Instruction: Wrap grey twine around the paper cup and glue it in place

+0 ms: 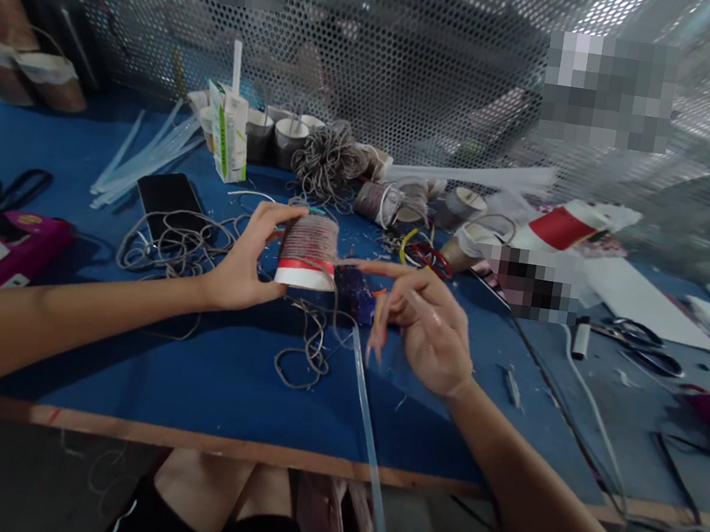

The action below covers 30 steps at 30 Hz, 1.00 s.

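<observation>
My left hand (242, 263) grips a paper cup (305, 278), its thumb below and fingers above. The cup is turned with its wide white end down. Grey cord (310, 238) winds around its upper part, over a red band. Beside it, my right hand (429, 329) has its index finger stretched to the cup's side, at the cord; the other fingers are bent, apart and slightly blurred. A loose cord end hangs from the cup. Behind the hands lies a dark blue object (354, 294), partly hidden. A long translucent glue stick (366, 417) runs from near it past the table edge.
Tangled cord (178, 232) and a black phone (169, 203) lie left. A drink carton (228, 134), cord-wrapped cups (289, 142) and a cord bundle (330, 161) stand along the perforated metal screen (417, 55). Scissors (639, 337) and a white cable (591, 414) lie right.
</observation>
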Available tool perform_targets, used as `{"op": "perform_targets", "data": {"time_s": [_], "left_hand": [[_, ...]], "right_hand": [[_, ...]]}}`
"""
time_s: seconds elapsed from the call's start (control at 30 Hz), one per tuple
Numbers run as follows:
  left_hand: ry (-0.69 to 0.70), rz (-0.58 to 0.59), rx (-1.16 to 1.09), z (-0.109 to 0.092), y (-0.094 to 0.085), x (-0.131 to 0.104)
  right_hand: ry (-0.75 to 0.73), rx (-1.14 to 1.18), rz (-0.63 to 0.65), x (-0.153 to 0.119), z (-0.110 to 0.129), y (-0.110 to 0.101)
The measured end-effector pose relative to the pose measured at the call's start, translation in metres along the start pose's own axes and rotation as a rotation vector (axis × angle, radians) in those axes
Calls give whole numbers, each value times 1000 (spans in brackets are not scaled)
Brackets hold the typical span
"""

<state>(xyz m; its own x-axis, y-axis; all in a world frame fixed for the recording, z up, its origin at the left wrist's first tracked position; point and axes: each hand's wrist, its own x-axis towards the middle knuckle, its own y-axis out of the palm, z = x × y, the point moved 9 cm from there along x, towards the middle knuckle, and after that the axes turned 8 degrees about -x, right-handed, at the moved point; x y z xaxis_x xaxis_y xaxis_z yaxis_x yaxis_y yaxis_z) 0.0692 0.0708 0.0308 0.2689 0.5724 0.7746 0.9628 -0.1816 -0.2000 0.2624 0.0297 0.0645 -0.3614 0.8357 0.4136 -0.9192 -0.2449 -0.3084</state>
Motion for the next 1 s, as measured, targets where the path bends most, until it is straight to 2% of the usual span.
{"op": "perform_targets", "data": {"time_s": [0.13,0.23,0.33,0.4,0.6,0.73,0.8,0.87,1.0], "left_hand": [[22,-5,57,-6,2,2],[42,-12,57,-9,4,2],[47,-19,37,-11,4,2],[32,-26,27,-11,4,2],[45,-18,-2,-12,4,2],[28,-16,-27,-7,4,0],[6,-19,-27,-3,4,-1],[-9,-23,-26,-1,4,-1],[-4,2,-64,-1,6,0]], "right_hand": [[118,149,275,-8,-1,33],[170,206,357,-11,-6,43],[190,294,340,-7,-10,41],[216,333,281,-4,-15,35],[305,342,9,6,-30,7],[200,307,-176,10,-25,-14],[129,306,-165,9,-17,-13],[98,302,-79,7,-9,-4],[161,272,120,1,-9,20]]}}
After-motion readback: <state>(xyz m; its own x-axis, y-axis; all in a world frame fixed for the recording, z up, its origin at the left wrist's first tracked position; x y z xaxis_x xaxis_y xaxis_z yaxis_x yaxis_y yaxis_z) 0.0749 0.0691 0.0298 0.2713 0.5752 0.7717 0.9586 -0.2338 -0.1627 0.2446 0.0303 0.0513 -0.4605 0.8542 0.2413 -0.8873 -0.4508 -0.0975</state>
